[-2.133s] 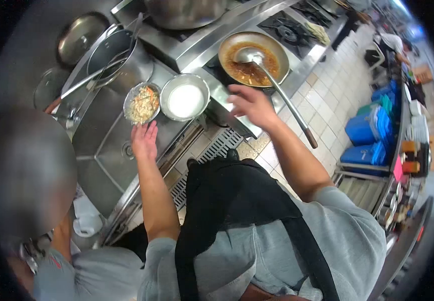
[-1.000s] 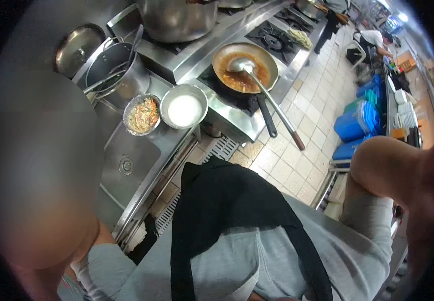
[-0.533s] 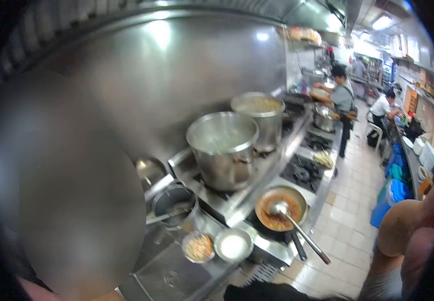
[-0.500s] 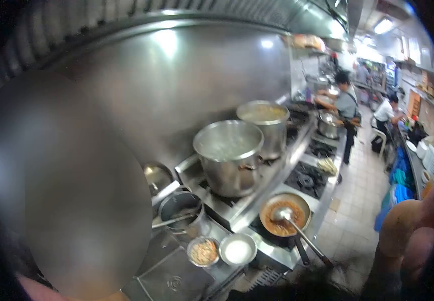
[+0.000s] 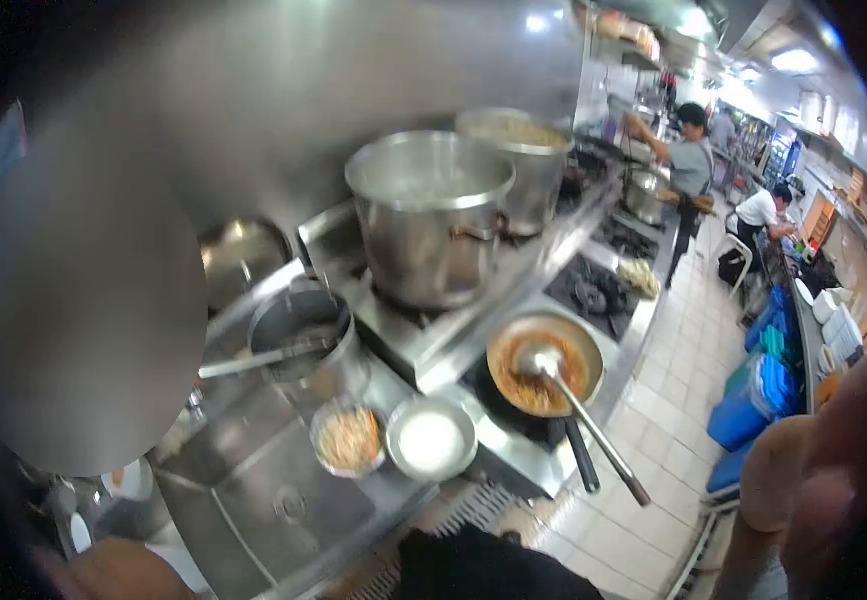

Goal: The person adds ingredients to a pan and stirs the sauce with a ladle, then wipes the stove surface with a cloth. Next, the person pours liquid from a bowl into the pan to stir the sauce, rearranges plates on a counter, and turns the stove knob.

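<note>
At the right edge, very close to the lens, my right hand (image 5: 803, 480) is raised; its grip is too close and blurred to make out. A skin-coloured shape at the bottom left appears to be part of my left hand or arm (image 5: 128, 570), fingers not distinguishable. In front of me a frying pan (image 5: 593, 385) of brown sauce sits on a burner, a long-handled ladle (image 5: 593, 430) resting in it untouched. Beside it stand a bowl of white contents (image 5: 431, 443) and a bowl of shredded food (image 5: 348, 440).
Two large stockpots (image 5: 428, 240) stand on the back burners. A deep pot (image 5: 303, 330) with a utensil across it is to the left. Along the stove, a co-worker (image 5: 691, 160) works; another person (image 5: 761, 212) bends over the right counter. Blue bins (image 5: 748, 405) line the aisle.
My view has tilted down and turned right, so the stove items sit higher and further left. More of the floor shows. The co-worker at the stove has raised an arm.
</note>
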A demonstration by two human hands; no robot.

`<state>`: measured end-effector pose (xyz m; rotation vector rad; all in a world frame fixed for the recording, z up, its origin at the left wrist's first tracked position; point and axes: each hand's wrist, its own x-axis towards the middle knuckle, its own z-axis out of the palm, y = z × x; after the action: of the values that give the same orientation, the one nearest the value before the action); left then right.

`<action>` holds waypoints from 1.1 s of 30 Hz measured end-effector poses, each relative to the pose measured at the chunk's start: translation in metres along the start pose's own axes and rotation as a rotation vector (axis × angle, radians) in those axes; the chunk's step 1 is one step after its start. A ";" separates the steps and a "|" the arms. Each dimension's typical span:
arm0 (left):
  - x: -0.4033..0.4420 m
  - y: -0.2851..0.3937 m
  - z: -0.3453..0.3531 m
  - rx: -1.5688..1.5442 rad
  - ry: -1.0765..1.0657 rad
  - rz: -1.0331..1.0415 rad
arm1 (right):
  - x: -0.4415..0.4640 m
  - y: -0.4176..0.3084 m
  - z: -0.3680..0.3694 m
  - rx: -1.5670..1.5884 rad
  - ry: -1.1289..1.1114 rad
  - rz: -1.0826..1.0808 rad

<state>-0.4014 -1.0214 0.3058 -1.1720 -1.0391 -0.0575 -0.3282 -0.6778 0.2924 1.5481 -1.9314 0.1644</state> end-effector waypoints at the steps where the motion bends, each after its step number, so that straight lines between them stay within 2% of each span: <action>1: -0.006 0.003 -0.007 -0.058 -0.088 0.018 | -0.002 0.001 0.005 0.009 -0.009 -0.001; 5: -0.020 -0.002 -0.037 -0.404 -0.507 0.074 | -0.014 0.004 0.017 -0.002 0.045 0.000; 7: -0.034 -0.022 -0.047 -0.650 -0.792 -0.061 | -0.028 0.014 0.025 0.010 0.110 0.095; 8: -0.044 -0.018 -0.047 -0.663 -0.828 -0.082 | -0.039 0.017 0.033 -0.025 0.157 0.155; 11: -0.145 0.032 -0.014 -0.336 -0.182 -0.990 | -0.080 0.012 0.082 -0.145 0.314 0.511; 13: -0.190 0.059 -0.011 -0.086 -0.423 -1.351 | -0.103 -0.008 0.131 -0.091 0.392 0.872; 14: -0.218 0.072 -0.015 -0.123 -0.492 -1.450 | -0.111 -0.015 0.155 0.065 0.513 1.012; 15: -0.243 0.090 -0.019 -0.134 -0.531 -1.516 | -0.128 -0.023 0.172 0.175 0.461 1.173; 16: -0.269 0.115 -0.025 -0.201 -0.507 -1.743 | -0.147 -0.033 0.192 0.292 0.472 1.320; 17: -0.287 0.141 -0.029 -0.243 -0.469 -1.840 | -0.158 -0.041 0.213 0.451 0.551 1.456; 20: -0.313 0.213 -0.036 -0.334 -0.352 -2.224 | -0.168 -0.052 0.265 0.731 0.511 1.658; 22: -0.339 0.256 -0.046 -0.418 -0.388 -2.386 | -0.154 -0.042 0.289 0.881 0.393 1.657; 23: -0.333 0.259 -0.047 -0.416 -0.387 -2.386 | -0.148 -0.034 0.300 0.927 0.331 1.632; 25: -0.320 0.261 -0.054 -0.556 -0.877 -2.297 | -0.118 -0.007 0.316 1.009 0.291 1.603; 26: -0.324 0.262 -0.061 -0.557 -0.877 -2.297 | -0.105 0.009 0.328 1.055 0.327 1.580; 28: -0.335 0.265 -0.075 -0.713 -1.030 -2.101 | -0.078 0.047 0.354 1.076 0.345 1.536; 29: -0.338 0.266 -0.082 -0.714 -1.026 -2.103 | -0.062 0.067 0.366 1.053 0.328 1.514; 31: -0.345 0.268 -0.099 -0.594 -1.032 -2.131 | -0.034 0.105 0.393 1.240 0.502 1.594; 33: -0.355 0.277 -0.122 -0.547 -1.029 -2.168 | -0.010 0.139 0.424 1.259 0.607 1.704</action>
<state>-0.3758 -1.1560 -0.1398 0.1782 -2.8758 -1.6124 -0.6249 -0.8300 -0.0041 -0.2891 -1.9952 2.4523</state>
